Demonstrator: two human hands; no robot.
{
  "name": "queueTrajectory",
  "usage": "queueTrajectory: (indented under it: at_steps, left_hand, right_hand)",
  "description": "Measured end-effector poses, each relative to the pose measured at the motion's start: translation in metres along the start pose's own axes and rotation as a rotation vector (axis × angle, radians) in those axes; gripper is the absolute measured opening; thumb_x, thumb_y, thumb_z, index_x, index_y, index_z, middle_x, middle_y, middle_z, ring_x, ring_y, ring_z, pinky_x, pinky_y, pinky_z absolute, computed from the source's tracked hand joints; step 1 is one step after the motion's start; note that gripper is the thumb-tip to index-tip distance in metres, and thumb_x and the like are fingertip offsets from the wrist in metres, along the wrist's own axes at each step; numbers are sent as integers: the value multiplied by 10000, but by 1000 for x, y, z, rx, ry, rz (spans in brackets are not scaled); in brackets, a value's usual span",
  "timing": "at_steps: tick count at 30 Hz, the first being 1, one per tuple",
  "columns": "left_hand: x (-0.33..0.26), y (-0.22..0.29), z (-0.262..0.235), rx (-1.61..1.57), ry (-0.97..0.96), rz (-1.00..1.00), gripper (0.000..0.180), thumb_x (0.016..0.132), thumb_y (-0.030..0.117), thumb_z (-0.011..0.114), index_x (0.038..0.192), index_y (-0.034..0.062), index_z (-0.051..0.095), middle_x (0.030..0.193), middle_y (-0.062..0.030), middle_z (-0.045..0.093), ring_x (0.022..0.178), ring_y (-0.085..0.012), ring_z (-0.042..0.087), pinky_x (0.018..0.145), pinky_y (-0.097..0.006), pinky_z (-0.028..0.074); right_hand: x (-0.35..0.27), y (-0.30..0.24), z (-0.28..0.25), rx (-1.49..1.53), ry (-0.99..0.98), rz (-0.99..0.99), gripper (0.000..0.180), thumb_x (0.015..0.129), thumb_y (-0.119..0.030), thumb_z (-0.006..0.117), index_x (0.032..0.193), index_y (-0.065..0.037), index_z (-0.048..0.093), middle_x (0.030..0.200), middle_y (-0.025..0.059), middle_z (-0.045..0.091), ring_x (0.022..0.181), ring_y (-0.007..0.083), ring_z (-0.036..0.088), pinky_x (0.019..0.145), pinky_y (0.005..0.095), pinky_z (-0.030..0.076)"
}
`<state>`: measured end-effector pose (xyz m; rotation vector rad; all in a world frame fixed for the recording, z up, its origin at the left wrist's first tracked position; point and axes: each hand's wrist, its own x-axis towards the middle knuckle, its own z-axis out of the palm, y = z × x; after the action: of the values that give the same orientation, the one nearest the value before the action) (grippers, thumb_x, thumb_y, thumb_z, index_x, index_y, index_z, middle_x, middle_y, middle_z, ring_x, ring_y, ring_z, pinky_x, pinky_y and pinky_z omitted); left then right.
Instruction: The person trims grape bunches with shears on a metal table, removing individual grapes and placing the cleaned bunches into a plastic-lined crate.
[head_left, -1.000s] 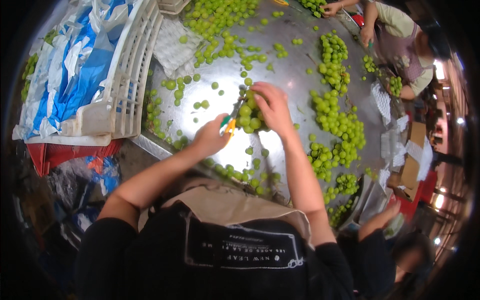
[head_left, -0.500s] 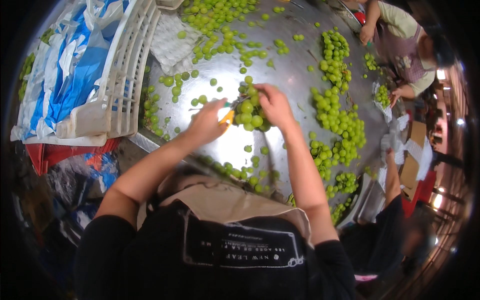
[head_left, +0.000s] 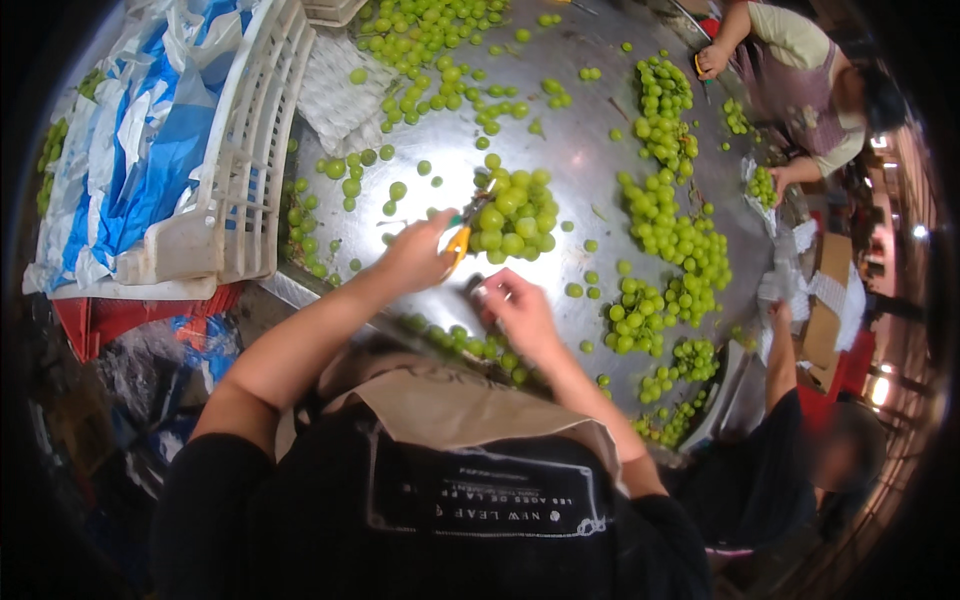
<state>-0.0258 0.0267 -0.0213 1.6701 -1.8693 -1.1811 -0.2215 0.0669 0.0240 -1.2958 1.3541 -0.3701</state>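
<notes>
- Near: a black top bears white framed lettering; no other writing is legible.
- Right hand: fingers curled, just nearer than the bunch; whether its grip holds anything, I cannot tell.
- Left hand: grip wrapped around scissors, blades at the bunch's left edge.
- The green bunch lies on the table. Trimming seems in hand; another cut would call for steadying it.

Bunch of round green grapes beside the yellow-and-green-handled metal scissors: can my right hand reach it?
Likely yes: silvery metal tabletop shows between your right hand and the bunch; the scissors sit left.
</notes>
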Motion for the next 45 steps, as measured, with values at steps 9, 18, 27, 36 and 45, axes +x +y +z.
queueTrajectory:
  at_steps: [9, 18, 27, 36, 45]
  left_hand:
    - [-12, 14, 5, -187, -20, -62, 575, 716, 156, 667, 1236, 56, 444, 1030, -209, 612, 957, -298, 611, 799, -368, 470]
    - [-13, 16, 11, -316, 38, -80, 506, 702, 55, 641, 1189, 37, 502, 948, -138, 635, 834, -170, 602, 735, -301, 475]
    - [-10, -9, 28, -464, 69, -12, 456, 740, -18, 584, 1189, -9, 504, 945, -150, 640, 848, -180, 613, 735, -293, 483]
    - [-24, -32, -14, -306, 92, -166, 446, 799, 116, 625, 1206, -5, 490, 912, -198, 635, 820, -236, 625, 707, -323, 491]
    - [-19, 2, -29, 678, -305, 162, 139, 743, 74, 538, 816, 5, 635, 733, -196, 628, 673, -344, 626, 621, -424, 504]
  right_hand:
    - [50, 45, 57, 1078, -289, -12, 370, 892, -90, 511, 1240, -87, 384, 1177, 81, 485, 1094, 191, 477, 975, 369, 375]
    - [54, 46, 63, 1267, -286, 8, 303, 897, -120, 523, 1182, -79, 431, 1104, 71, 529, 1060, 182, 500, 955, 361, 393]
    - [60, 54, 70, 1268, -310, -22, 281, 912, -159, 518, 1160, -43, 457, 1077, 95, 562, 1011, 184, 544, 881, 332, 460]
    - [13, 15, 1, 537, -382, -26, 388, 859, -55, 555, 1226, -6, 439, 1141, 123, 575, 977, 179, 597, 826, 308, 498]
    - [50, -33, -21, -726, 476, -549, 779, 607, -324, 772, 1261, -56, 445, 1320, 169, 422, 1283, 325, 303, 1068, 436, 244]
